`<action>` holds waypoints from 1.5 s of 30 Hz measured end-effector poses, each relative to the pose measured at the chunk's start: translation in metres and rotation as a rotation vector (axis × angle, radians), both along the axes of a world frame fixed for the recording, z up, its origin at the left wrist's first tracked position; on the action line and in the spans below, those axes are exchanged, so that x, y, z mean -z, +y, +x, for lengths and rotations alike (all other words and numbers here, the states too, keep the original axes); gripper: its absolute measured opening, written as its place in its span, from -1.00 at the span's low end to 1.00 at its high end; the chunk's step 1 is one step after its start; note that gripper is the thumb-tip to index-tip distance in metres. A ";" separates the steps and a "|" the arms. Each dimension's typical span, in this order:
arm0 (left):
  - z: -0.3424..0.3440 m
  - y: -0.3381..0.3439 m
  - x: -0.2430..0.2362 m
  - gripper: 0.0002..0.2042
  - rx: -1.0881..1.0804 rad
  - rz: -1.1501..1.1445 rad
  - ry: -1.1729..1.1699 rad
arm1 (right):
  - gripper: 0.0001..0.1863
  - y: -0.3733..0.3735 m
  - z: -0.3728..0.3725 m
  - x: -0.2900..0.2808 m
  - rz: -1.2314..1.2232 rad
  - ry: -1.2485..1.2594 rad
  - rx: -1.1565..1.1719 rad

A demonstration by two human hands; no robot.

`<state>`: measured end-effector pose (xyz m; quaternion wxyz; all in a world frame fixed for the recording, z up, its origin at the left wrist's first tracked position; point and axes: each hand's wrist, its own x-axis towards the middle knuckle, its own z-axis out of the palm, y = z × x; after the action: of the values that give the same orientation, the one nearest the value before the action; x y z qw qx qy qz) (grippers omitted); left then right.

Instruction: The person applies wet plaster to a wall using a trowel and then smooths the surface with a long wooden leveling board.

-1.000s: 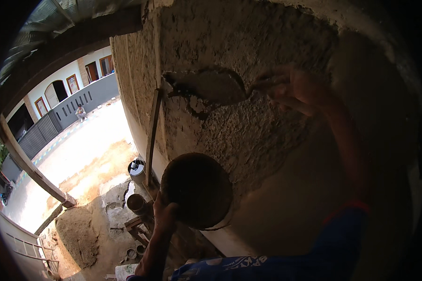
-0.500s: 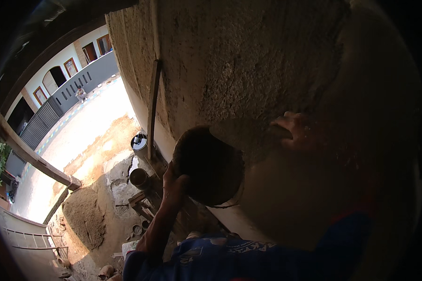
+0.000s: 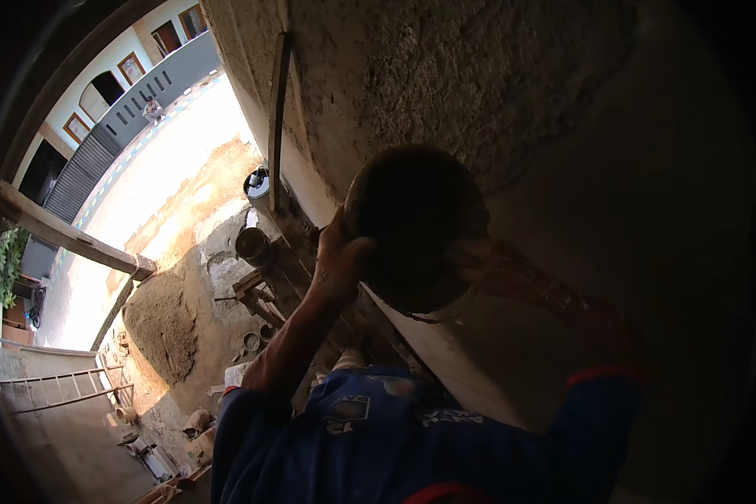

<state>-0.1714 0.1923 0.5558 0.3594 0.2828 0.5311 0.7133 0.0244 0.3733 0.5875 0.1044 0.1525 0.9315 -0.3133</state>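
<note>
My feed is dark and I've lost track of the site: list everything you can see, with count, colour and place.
pan: one, dark round, held up against the wall at centre
wall: one, grey rough plaster above, smoother below, upper right
plank: one, brown, upright along the wall's edge
sand heap: one, brown, on the ground lower left
buckets: about two, dark and white, on the ground by the wall's foot
ladder: one, pale, lying lower left
beam: one, wooden, slanting at left
railing: one, grey, far building upper left
left hand: on the pan's left rim
right hand: at the pan's right side, dim; grip unclear
sleeves: blue, red cuff, bottom
</note>
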 end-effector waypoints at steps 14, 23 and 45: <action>0.011 -0.006 -0.022 -0.42 -0.113 0.051 -0.105 | -0.59 -0.015 -0.003 -0.258 0.468 0.298 0.169; -0.002 -0.040 -0.018 -0.40 -0.219 0.047 -0.041 | -0.49 0.063 -0.057 -0.336 0.400 0.681 0.291; 0.018 -0.004 -0.019 -0.36 0.008 0.075 0.106 | -0.75 -0.003 0.022 -0.050 1.358 0.015 -0.193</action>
<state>-0.1530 0.1882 0.5750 0.3227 0.3355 0.5213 0.7152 0.0460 0.3704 0.6375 0.0068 0.0982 0.9317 0.3496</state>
